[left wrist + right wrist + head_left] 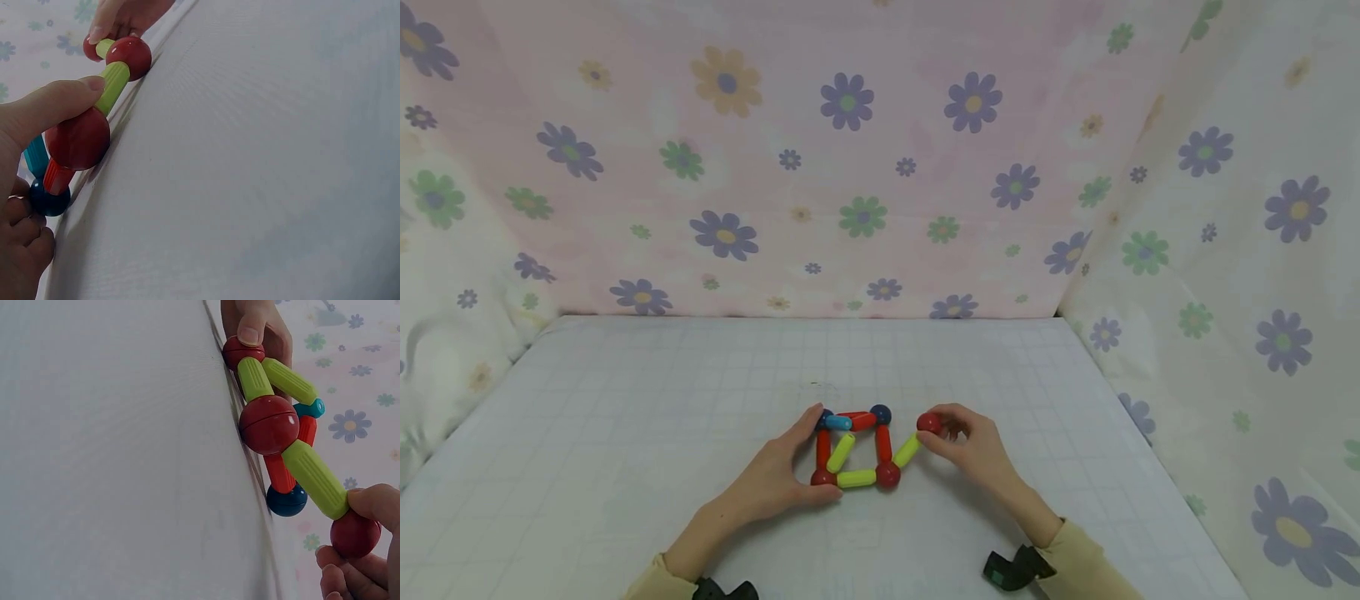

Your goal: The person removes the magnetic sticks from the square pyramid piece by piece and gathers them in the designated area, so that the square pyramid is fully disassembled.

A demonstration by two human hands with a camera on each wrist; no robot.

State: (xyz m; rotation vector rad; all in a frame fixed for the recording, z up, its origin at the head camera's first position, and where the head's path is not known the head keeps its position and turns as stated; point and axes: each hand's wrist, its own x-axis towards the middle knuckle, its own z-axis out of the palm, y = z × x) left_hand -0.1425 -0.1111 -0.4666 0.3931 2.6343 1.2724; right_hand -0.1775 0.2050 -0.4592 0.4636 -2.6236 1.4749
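A frame of magnetic rods and balls lies on the table, with red rods [883, 443] at the back and sides and a yellow-green rod [857, 479] along the near edge. Dark blue balls [881, 414] mark its far corners, red balls [888, 475] the near ones. A short light-blue rod [838, 422] and another yellow-green rod [841, 453] stick up from the left corners. My left hand [771, 479] grips the left side between thumb and fingers. In my right hand [976, 446] a red ball [355, 535] is pinched, touching the yellow-green rod [315, 480] slanting from the near right corner.
The white table [625, 400] has a faint grid. Flowered cloth [865, 167] hangs behind it and at both sides. Black wrist straps [1018, 569] sit by the sleeves.
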